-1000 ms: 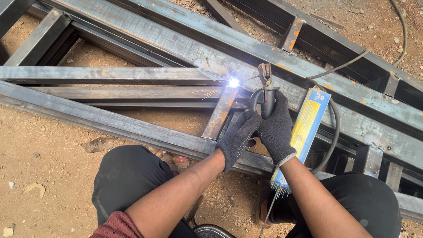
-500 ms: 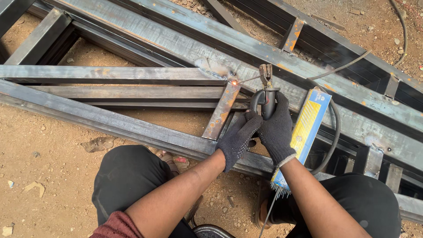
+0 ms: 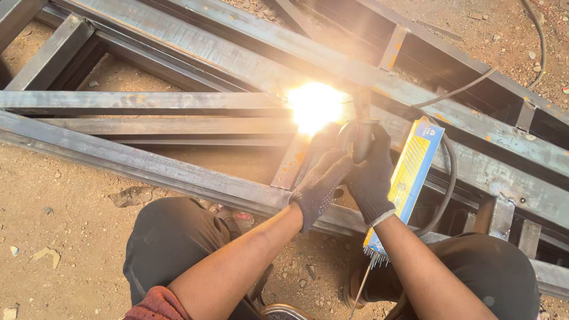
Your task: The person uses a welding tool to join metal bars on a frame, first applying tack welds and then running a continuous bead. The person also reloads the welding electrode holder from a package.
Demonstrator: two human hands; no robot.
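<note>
We're crouched over the steel frame (image 3: 178,101) on the dirt ground (image 3: 65,237), both hands gloved. R hand (image 3: 370,178) has its grip closed round the electrode holder (image 3: 357,137); L hand (image 3: 320,184) is pressed against the R one, fingers curled, steadying it. We can't tell whether the L grip itself wraps the holder or only the other glove.

What's changed: half a sec ago the joint showed only a small orange spot; now a full arc flare (image 3: 316,105) blows out the view where the short cross-piece (image 3: 293,160) meets the long rail. So the arc is struck again, and we judge the weld on this joint is being laid right now. Hands have barely shifted.

The holder sits just R of the flare, tip toward it; rod itself lost in the glare. Cable (image 3: 447,172) loops off to the R. Yellow-blue electrode box (image 3: 406,178) lies just beside the R wrist, rods poking from its near end.
</note>
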